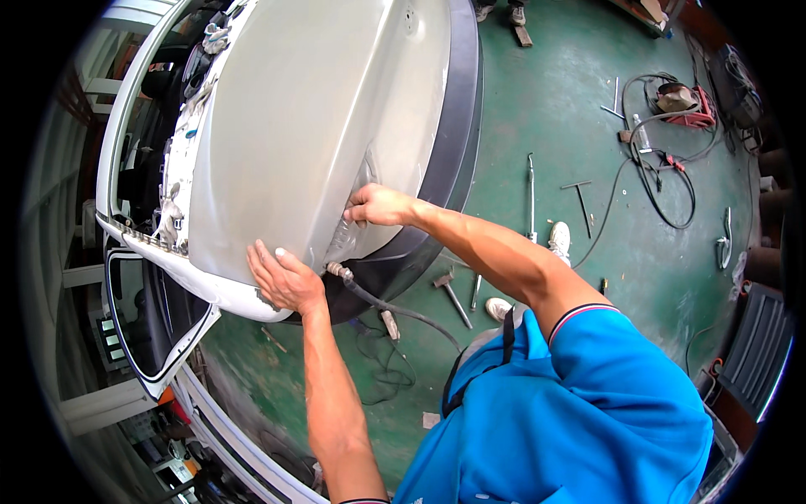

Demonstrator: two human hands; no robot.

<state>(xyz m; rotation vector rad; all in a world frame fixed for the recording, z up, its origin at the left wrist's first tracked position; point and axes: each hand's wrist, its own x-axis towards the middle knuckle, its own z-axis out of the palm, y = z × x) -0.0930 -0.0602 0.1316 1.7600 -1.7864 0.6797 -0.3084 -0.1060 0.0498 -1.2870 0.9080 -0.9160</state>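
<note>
Left hand (287, 279): fingers slightly apart, resting on grey car body panel (290, 126). Right hand (378, 206): fingers curled near hose coupling (336, 269); clamped on anything, cannot tell.

From my remote view I count the following: one left hand (285, 277); one right hand (382, 206); one large pale-grey body panel (285, 126); one hose fitting (338, 270); one hammer (454, 299); two T-shaped tools (581, 206) (616, 97); one clear bottle (641, 133); and four shoes (560, 238) (498, 308) (517, 15) (484, 13), two per person. I register two people in total.
</note>
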